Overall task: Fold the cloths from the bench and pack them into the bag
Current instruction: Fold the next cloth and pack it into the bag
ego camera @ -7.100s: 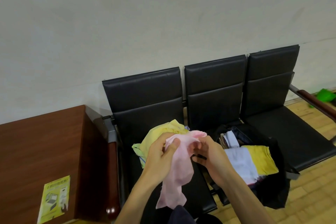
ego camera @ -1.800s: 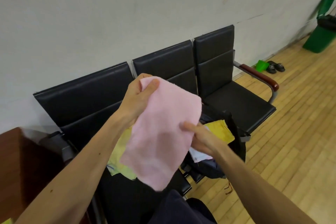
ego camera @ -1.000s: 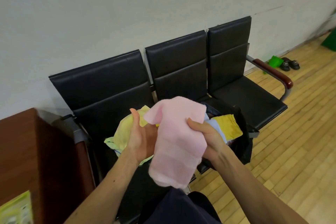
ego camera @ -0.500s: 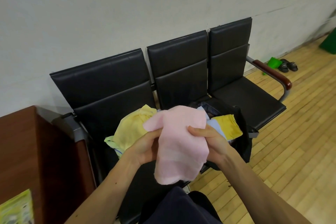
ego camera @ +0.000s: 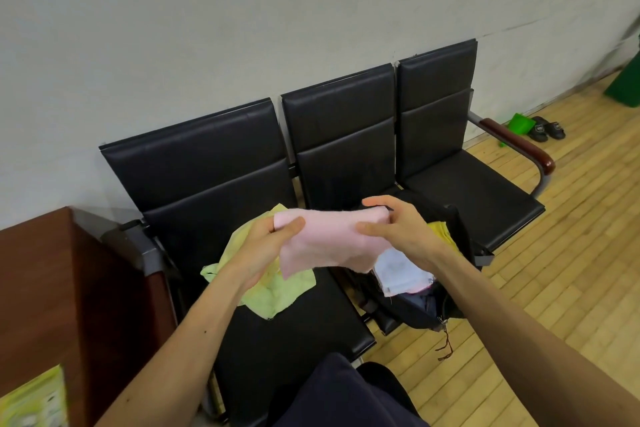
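Folding step in hand: pink cloth (ego camera: 329,246) held above worktop (ego camera: 298,333), fingers (ego camera: 292,224) of left hand (ego camera: 263,250) pinching 9 o'clock end, right hand (ego camera: 398,229) pinching 3 o'clock end. Next, judged: finish fold, lower into open bag (ego camera: 408,308) at 4 o'clock. Yellow-green cloth (ego camera: 273,291) waiting at 7 o'clock.

A pale wall (ego camera: 242,28) stands behind a black three-seat bench (ego camera: 339,121), a brown wooden cabinet (ego camera: 52,288) is at its left, and the wooden floor (ego camera: 571,305) at the far right holds a green bin (ego camera: 628,87) and black sandals (ego camera: 547,128).
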